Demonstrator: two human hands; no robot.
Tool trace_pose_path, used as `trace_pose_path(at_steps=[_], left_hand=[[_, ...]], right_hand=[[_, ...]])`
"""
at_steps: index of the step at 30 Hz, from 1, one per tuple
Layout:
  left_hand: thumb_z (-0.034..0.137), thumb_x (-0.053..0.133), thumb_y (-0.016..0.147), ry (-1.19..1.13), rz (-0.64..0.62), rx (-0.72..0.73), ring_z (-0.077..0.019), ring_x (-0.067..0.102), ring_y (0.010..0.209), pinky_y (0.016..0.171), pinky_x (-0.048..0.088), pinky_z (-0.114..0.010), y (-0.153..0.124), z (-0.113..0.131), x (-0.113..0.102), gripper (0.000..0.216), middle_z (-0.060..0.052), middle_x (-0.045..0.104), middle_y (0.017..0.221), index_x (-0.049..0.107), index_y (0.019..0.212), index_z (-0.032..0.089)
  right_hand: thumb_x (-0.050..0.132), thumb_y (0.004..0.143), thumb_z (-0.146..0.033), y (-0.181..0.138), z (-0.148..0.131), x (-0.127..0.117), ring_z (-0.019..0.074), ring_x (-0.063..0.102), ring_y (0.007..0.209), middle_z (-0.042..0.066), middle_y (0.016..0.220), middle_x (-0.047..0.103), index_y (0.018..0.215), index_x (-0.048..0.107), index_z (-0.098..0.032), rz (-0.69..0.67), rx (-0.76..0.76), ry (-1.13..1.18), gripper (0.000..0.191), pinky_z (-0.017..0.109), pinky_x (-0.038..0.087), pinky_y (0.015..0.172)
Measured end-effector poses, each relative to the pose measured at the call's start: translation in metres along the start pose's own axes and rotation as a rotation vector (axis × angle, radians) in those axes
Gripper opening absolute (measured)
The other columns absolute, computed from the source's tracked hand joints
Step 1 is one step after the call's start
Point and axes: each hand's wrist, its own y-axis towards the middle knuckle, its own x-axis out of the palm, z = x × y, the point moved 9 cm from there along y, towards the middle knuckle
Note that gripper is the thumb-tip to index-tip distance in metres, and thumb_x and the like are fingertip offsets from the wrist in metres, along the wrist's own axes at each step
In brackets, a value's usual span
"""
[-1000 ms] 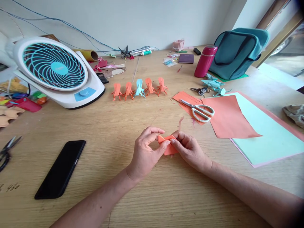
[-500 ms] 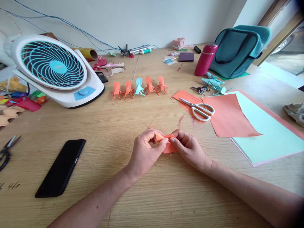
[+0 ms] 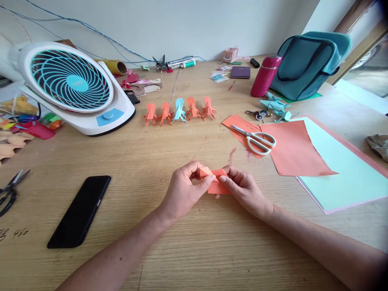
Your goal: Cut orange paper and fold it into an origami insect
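A small folded piece of orange paper is held between both hands above the wooden table. My left hand pinches its left side, thumb on top of a raised flap. On the other side, my right hand grips the paper with the thumb pressed near the fold. Fingers behind the paper are mostly hidden. Beyond the hands stands a row of several folded paper figures, orange ones and one light blue. White-handled scissors lie to the right on orange paper.
A fan stands at the left, with a black phone and dark scissors nearer me. Light green sheets, keys, blue paper figures, a red bottle and a teal bag occupy the right.
The view has shifted slightly. Both hands keep hold of the orange paper; the fingers and thumbs have moved a little, and slightly more of its folded flap shows.
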Motion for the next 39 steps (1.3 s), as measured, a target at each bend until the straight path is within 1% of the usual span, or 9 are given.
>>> trace_pose_path(at_steps=[3, 6, 9, 11, 16, 19, 26, 35, 39], left_hand=[[0.018, 0.063, 0.083, 0.019, -0.039, 0.014, -0.0117, 0.057, 0.069, 0.069, 0.048, -0.025, 0.002, 0.004, -0.001, 0.015, 0.002, 0.063, 0.07, 0.059, 0.069, 0.018], [0.017, 0.064, 0.083, 0.07, -0.075, 0.016, -0.0118, 0.057, 0.068, 0.067, 0.047, -0.025, 0.003, 0.006, -0.003, 0.014, 0.002, 0.061, 0.069, 0.059, 0.069, 0.018], [0.017, 0.064, 0.082, 0.126, -0.107, 0.038, -0.0119, 0.056, 0.067, 0.065, 0.046, -0.026, 0.004, 0.009, -0.004, 0.012, 0.002, 0.061, 0.069, 0.06, 0.071, 0.018], [0.017, 0.065, 0.082, 0.151, -0.126, 0.043, -0.012, 0.056, 0.067, 0.065, 0.046, -0.026, 0.004, 0.01, -0.004, 0.012, 0.002, 0.061, 0.07, 0.06, 0.071, 0.018], [0.016, 0.066, 0.081, 0.197, -0.147, 0.055, -0.0122, 0.057, 0.07, 0.067, 0.045, -0.026, 0.004, 0.013, -0.005, 0.015, 0.002, 0.062, 0.073, 0.057, 0.069, 0.019], [0.016, 0.067, 0.08, 0.21, -0.149, 0.051, -0.0123, 0.057, 0.071, 0.07, 0.046, -0.026, 0.004, 0.015, -0.005, 0.015, 0.003, 0.063, 0.073, 0.058, 0.069, 0.019], [0.019, 0.065, 0.082, 0.197, -0.172, 0.026, -0.0103, 0.055, 0.068, 0.077, 0.047, -0.028, 0.004, 0.014, -0.003, 0.015, 0.004, 0.06, 0.071, 0.056, 0.069, 0.018], [0.021, 0.065, 0.081, 0.195, -0.175, 0.016, -0.011, 0.056, 0.069, 0.08, 0.047, -0.029, 0.004, 0.014, -0.004, 0.016, 0.004, 0.063, 0.072, 0.056, 0.069, 0.018], [0.02, 0.066, 0.08, 0.196, -0.175, 0.011, -0.0115, 0.057, 0.069, 0.075, 0.047, -0.028, 0.005, 0.015, -0.004, 0.016, 0.003, 0.063, 0.071, 0.057, 0.068, 0.018]], right_hand=[[0.065, 0.087, -0.057, 0.001, 0.0, 0.005, 0.0164, 0.068, 0.068, 0.0, 0.069, 0.07, 0.086, 0.061, -0.021, -0.056, 0.029, 0.022, 0.037, 0.03, 0.053, 0.071], [0.071, 0.084, -0.053, 0.001, 0.005, 0.009, 0.0152, 0.068, 0.07, 0.0, 0.072, 0.07, 0.083, 0.06, -0.021, -0.089, 0.072, 0.081, 0.034, 0.029, 0.053, 0.071], [0.076, 0.081, -0.048, 0.001, 0.011, 0.011, 0.0132, 0.067, 0.069, -0.001, 0.076, 0.069, 0.079, 0.058, -0.02, -0.092, 0.118, 0.139, 0.033, 0.027, 0.053, 0.069], [0.078, 0.079, -0.048, 0.001, 0.014, 0.011, 0.0131, 0.066, 0.068, -0.002, 0.074, 0.068, 0.077, 0.058, -0.02, -0.088, 0.134, 0.147, 0.035, 0.027, 0.052, 0.068], [0.073, 0.083, -0.049, -0.001, 0.015, 0.014, 0.0128, 0.064, 0.068, 0.0, 0.074, 0.07, 0.08, 0.06, -0.019, -0.114, 0.153, 0.077, 0.033, 0.025, 0.049, 0.066], [0.073, 0.083, -0.049, -0.001, 0.015, 0.015, 0.0127, 0.063, 0.067, 0.0, 0.072, 0.069, 0.078, 0.06, -0.019, -0.108, 0.15, 0.083, 0.033, 0.025, 0.049, 0.066], [0.08, 0.076, -0.046, -0.001, 0.012, 0.017, 0.0116, 0.062, 0.067, -0.002, 0.072, 0.064, 0.073, 0.06, -0.019, -0.079, 0.125, 0.115, 0.034, 0.024, 0.052, 0.065], [0.076, 0.081, -0.047, -0.002, 0.008, 0.019, 0.0102, 0.057, 0.063, -0.002, 0.069, 0.063, 0.072, 0.058, -0.019, -0.077, 0.072, 0.093, 0.035, 0.023, 0.047, 0.062], [0.074, 0.083, -0.048, -0.003, 0.007, 0.018, 0.0104, 0.057, 0.063, -0.002, 0.069, 0.063, 0.073, 0.058, -0.019, -0.078, 0.055, 0.058, 0.035, 0.024, 0.045, 0.061]])
